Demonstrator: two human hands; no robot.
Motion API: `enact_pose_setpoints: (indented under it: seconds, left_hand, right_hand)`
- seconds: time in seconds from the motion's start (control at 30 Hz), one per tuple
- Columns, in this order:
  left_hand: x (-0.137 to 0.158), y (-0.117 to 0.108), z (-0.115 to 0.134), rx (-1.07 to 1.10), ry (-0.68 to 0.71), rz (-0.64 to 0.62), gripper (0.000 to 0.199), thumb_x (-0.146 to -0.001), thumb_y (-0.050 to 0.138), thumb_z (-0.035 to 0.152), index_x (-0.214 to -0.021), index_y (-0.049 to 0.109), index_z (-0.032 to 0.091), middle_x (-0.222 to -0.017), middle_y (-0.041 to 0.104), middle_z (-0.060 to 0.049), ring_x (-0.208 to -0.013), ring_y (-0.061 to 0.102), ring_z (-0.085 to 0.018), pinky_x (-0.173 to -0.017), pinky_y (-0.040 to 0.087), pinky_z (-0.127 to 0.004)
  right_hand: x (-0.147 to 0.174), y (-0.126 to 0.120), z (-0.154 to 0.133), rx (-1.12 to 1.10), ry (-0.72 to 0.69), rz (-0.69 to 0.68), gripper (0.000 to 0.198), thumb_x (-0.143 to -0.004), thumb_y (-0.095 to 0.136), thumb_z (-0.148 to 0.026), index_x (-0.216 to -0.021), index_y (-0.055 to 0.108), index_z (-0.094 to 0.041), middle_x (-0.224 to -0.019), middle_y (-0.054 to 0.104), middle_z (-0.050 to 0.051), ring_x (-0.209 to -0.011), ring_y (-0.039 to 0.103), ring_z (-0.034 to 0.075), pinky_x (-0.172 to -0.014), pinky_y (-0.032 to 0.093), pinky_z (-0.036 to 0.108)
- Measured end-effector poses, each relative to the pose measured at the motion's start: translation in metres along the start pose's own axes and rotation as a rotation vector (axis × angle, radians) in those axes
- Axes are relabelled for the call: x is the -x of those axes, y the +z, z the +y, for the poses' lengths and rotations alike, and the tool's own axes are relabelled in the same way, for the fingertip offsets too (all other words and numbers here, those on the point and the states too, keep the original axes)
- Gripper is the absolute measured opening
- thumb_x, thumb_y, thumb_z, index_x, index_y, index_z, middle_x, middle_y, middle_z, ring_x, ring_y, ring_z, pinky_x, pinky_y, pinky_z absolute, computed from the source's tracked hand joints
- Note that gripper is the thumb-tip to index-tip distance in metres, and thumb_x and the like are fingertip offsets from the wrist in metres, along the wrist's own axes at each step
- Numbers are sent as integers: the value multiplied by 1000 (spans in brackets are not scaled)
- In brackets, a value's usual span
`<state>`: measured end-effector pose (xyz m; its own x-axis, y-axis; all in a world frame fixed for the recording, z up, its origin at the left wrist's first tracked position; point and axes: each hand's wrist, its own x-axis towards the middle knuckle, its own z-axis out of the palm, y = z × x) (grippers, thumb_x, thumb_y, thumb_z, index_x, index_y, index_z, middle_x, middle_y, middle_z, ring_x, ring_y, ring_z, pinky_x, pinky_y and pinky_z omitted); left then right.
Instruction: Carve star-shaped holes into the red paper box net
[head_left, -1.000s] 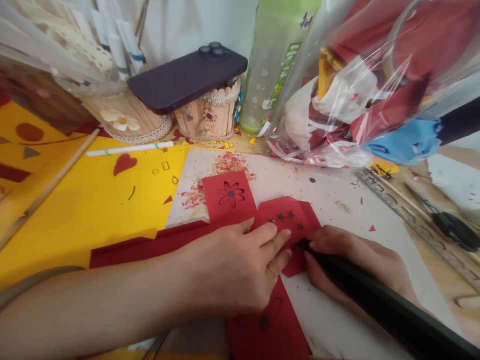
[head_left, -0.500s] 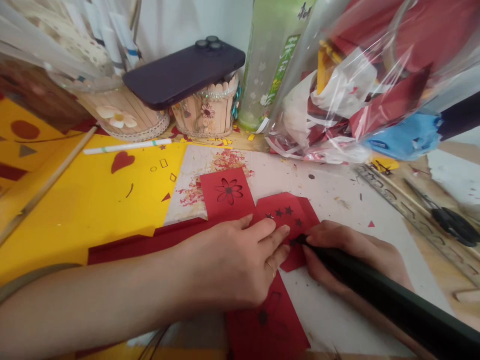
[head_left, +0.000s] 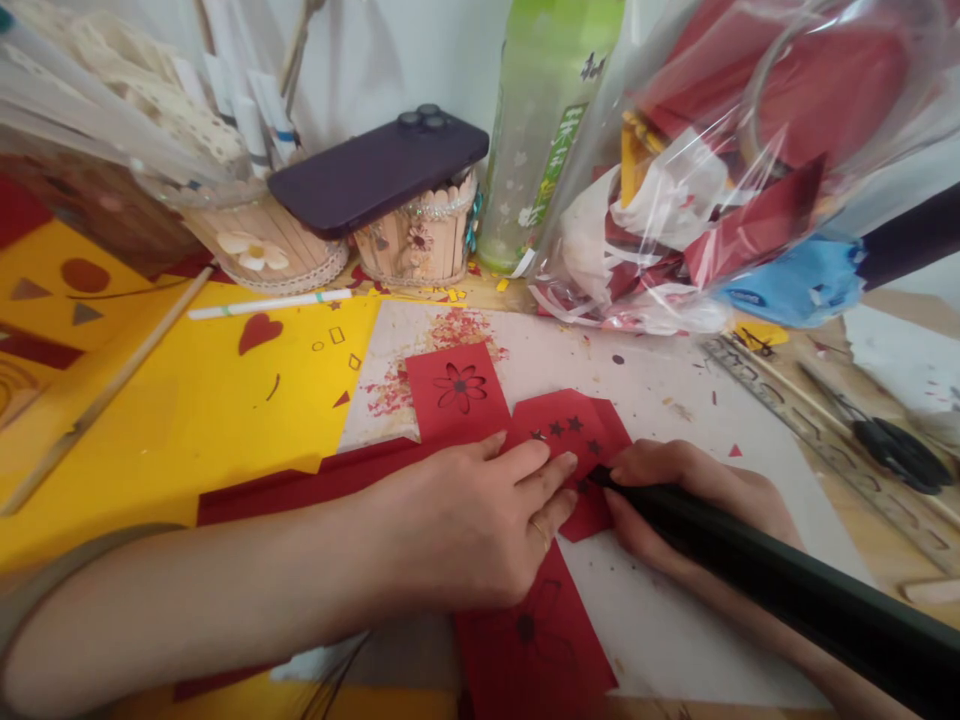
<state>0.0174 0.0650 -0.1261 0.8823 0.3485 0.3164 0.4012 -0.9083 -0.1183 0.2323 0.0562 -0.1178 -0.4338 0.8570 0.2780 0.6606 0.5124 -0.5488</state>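
A red paper cut-out point(head_left: 459, 392) shaped like an unfolded box lies on a white sheet. One flap has a cut flower, another flap point(head_left: 611, 425) has several small dark stars, and the near flap bears a drawn flower outline. My left hand point(head_left: 491, 515) lies flat across the middle of the red paper, fingers stretched towards the starred flap. In my right hand point(head_left: 697, 495) is a thick black pen-shaped tool point(head_left: 720, 540), pinched close to its tip. That tip touches the starred flap just below the stars, beside my left fingertips.
Behind stand decorated stick pots point(head_left: 270, 235), a dark phone point(head_left: 382, 170) leaning on them, a green bottle point(head_left: 532, 150) and a clear bag of scraps point(head_left: 660, 250). Yellow paper point(head_left: 285, 400) and a wooden stick point(head_left: 112, 390) lie left. At right are scissors point(head_left: 900, 455) and a stencil ruler point(head_left: 817, 440).
The camera view has shifted slightly, so the background sits a little lower and left-side things further right. My hands stay almost in place, with the tool tip still on the starred flap.
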Motion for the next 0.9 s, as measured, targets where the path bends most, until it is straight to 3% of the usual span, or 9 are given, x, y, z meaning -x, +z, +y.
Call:
enact_pose_setpoints:
  seconds: [0.63,0.9]
  left_hand:
    - [-2,-3,1,-9,-8,9,30,-88,49,18,-112,63,8,-120,61,-15,-103,60,-27,-80,54,-37]
    - [0,-2,0,8,-11,3,29,-91,46,19,-113,62,10,-121,61,-14,-106,59,-25,-81,53,-36]
  right_hand:
    - [0,1,-1,-5,-41,-41,22,-76,56,-10,-81,42,-27,-63,56,-3,-47,52,11,-42,45,23]
    - [-4,-1,-4,-80,116,-11,11,-75,57,-15,-76,51,-25,-59,63,-5,-47,59,11,-40,46,19]
